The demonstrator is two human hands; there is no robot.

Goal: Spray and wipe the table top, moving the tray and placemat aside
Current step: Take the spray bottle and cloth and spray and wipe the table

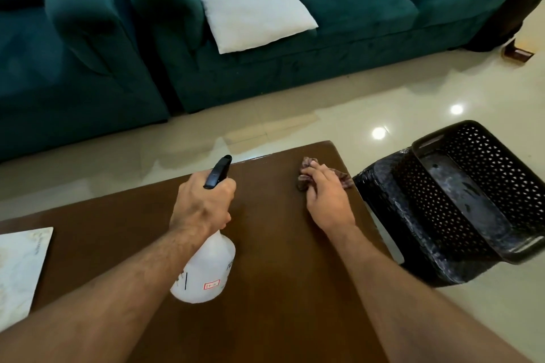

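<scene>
Head view: left hand [203,203] grips the spray bottle [206,271] mid-table [280,303]; right hand [327,197] presses the cloth [306,177] beyond it. Wiping seems underway; next likely calls for sweeping strokes.

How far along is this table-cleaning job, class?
Done: the black tray sits off the table top, on a stool beside it. In hand: left hand grips the spray bottle; right hand presses the cloth. Left: the placemat remains on the table's left edge.
</scene>
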